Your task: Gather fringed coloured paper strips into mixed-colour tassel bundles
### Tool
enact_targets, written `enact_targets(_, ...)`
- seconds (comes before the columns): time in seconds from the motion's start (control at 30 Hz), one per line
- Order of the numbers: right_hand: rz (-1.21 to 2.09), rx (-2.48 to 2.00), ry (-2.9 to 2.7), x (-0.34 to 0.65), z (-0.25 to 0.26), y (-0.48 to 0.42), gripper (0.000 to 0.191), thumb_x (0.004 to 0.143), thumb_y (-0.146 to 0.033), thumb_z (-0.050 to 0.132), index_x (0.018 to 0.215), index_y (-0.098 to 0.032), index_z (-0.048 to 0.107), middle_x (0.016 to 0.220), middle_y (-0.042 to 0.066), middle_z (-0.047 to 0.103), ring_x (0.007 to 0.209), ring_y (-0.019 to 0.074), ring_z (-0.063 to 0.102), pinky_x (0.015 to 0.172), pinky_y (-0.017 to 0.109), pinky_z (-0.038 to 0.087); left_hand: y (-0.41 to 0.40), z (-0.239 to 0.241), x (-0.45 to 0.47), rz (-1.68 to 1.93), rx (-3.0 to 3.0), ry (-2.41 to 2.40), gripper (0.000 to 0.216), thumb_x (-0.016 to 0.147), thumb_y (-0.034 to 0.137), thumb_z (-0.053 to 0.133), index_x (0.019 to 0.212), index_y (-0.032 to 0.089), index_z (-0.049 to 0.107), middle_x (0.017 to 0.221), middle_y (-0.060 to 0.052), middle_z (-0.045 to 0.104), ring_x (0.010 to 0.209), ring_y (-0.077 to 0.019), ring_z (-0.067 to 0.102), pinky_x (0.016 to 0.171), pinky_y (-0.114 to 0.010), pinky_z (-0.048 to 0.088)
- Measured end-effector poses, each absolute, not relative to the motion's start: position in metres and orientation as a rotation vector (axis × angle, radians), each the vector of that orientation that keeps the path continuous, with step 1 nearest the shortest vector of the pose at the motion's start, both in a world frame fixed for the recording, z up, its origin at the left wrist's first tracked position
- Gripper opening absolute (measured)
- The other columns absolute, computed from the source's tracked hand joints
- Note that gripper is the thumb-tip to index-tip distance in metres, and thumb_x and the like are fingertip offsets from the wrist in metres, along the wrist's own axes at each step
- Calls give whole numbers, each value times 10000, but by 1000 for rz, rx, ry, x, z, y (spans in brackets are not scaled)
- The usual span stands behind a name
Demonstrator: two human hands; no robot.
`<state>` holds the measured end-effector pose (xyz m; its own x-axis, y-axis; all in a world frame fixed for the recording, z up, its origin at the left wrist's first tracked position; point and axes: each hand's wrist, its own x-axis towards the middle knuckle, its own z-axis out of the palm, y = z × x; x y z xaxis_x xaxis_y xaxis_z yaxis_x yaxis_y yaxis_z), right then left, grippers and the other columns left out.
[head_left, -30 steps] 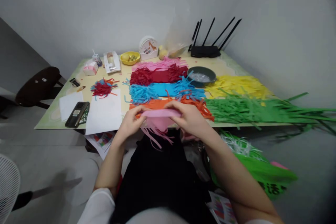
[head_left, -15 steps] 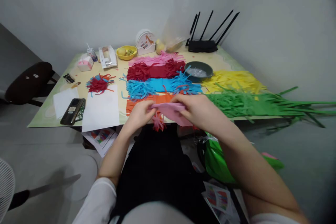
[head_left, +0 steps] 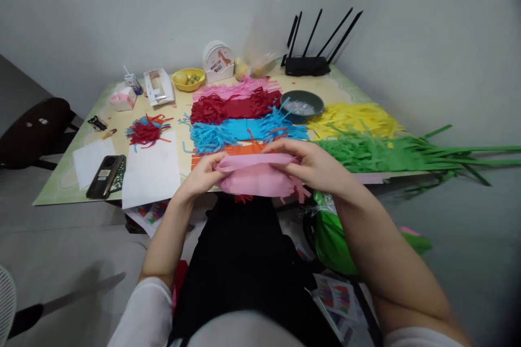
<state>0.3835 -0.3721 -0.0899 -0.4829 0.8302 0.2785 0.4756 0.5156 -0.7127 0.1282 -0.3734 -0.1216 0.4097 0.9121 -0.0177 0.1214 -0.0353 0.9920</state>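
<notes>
My left hand [head_left: 202, 174] and my right hand [head_left: 315, 165] grip the two ends of a pink paper sheet [head_left: 256, 176], held flat over the near table edge. Its fringed end pokes out by the right hand. Just behind it lies an orange fringed sheet [head_left: 240, 150], then blue fringed paper [head_left: 240, 131], dark red fringed paper [head_left: 234, 107] and pink fringed paper [head_left: 236, 88] farther back. Both hands' fingers are closed on the sheet.
Green strips [head_left: 391, 153] and yellow strips [head_left: 350, 118] cover the table's right side. A dark bowl [head_left: 302, 104], a router [head_left: 305, 65], a yellow bowl [head_left: 188, 78], a red paper tuft [head_left: 145, 131], white sheets [head_left: 151, 169] and a phone [head_left: 106, 175] stand about. A green bag [head_left: 334, 238] lies below.
The pink sheet, folded with its fringe hanging down, has been turned and spread out wider between my hands. The view shifted slightly left.
</notes>
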Motion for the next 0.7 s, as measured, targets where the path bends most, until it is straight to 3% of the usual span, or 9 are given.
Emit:
enact_targets(0.07, 795, -1048, -2117, 383, -93, -372, 292, 776, -158, 524, 1011, -191, 693, 1054, 57, 718, 981, 234, 652, 841, 317, 497, -376, -118, 126, 811, 1496, 962, 283, 777, 400, 688, 850, 137, 613, 726, 11, 588, 629, -102, 550, 552, -193, 441)
enact_targets(0.2, 882, -1120, -2131, 381, -93, -375, 230, 830, -215, 528, 968, -178, 709, 932, 49, 729, 811, 202, 662, 725, 283, 504, -379, -113, 126, 837, 1668, 996, 371, 771, 329, 710, 1104, 174, 659, 1123, -66, 671, 1016, -204, 627, 855, -267, 495)
enact_targets(0.3, 851, -1089, -2107, 381, -93, -377, 286, 829, -229, 551, 1069, -201, 705, 1064, 50, 724, 964, 220, 664, 860, 318, 497, -378, -118, 128, 911, 1629, 1051, 324, 842, 329, 625, 1121, 178, 687, 1181, -79, 681, 1107, -233, 616, 949, -312, 470)
enact_targets(0.4, 863, -984, -2021, 382, -94, -377, 352, 778, -177, 550, 1086, -220, 714, 1133, 46, 715, 1066, 229, 646, 944, 347, 472, -379, -125, 128, 1019, 1518, 973, 353, 793, 315, 654, 1125, 207, 709, 1228, -67, 679, 1173, -250, 591, 981, -331, 457)
enact_targets(0.47, 945, -938, -1978, 381, -96, -377, 330, 744, -152, 529, 993, -213, 738, 1021, 44, 741, 954, 214, 678, 868, 329, 502, -380, -127, 129, 1074, 1421, 906, 285, 745, 325, 683, 994, 203, 750, 1118, -71, 720, 1100, -250, 625, 927, -324, 482)
enact_targets(0.57, 1027, -920, -1928, 382, -98, -376, 222, 752, -191, 542, 858, -192, 736, 867, 51, 739, 797, 196, 679, 754, 299, 513, -383, -124, 128, 1078, 1293, 899, 173, 717, 336, 681, 751, 176, 737, 834, -69, 725, 805, -200, 656, 729, -292, 509)
enact_targets(0.7, 1107, -887, -1994, 386, -95, -372, 223, 810, -342, 579, 896, -193, 721, 893, 53, 717, 819, 202, 660, 748, 294, 508, -384, -115, 119, 988, 1319, 865, 160, 684, 291, 682, 784, 172, 718, 803, -36, 682, 625, -128, 596, 576, -241, 461)
